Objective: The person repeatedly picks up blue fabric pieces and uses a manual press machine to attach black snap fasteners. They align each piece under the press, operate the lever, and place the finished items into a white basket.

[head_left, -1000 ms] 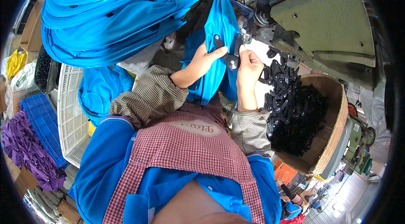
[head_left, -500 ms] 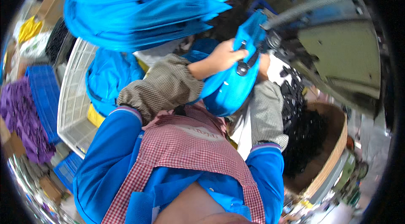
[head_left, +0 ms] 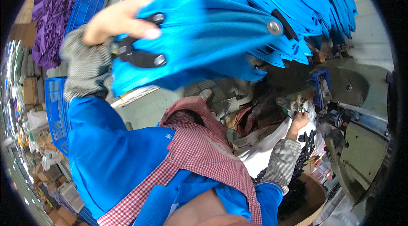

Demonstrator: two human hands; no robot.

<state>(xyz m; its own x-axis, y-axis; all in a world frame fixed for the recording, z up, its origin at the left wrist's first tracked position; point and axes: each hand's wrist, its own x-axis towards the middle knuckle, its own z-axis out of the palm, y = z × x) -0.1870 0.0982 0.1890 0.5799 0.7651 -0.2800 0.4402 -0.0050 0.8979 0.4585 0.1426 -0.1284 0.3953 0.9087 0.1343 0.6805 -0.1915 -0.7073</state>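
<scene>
My left hand (head_left: 123,19) is raised at the upper left, its fingers closed on the edge of a blue fabric piece (head_left: 212,30). Black straps (head_left: 144,59) with metal snaps show beside the fingers, and a round metal snap (head_left: 274,27) sits near the cloth's far right end. The cloth hangs stretched out sideways, partly blurred. Over to the right, my right hand (head_left: 301,119) is closed by a white sheet (head_left: 263,151). Something small and shiny shows at its fingertips, too small to make out.
A thick stack of blue fabric pieces (head_left: 331,0) fills the top. Left are purple fabric (head_left: 55,22), a blue crate (head_left: 87,2) and another blue crate (head_left: 57,111). A green machine (head_left: 365,153) stands right, above an open box (head_left: 316,213) of black parts. A small blue basket (head_left: 321,85) sits near it.
My left hand has swung up and left with the blue fabric piece, away from the machine. My right hand has come apart from the cloth. The view has turned.
</scene>
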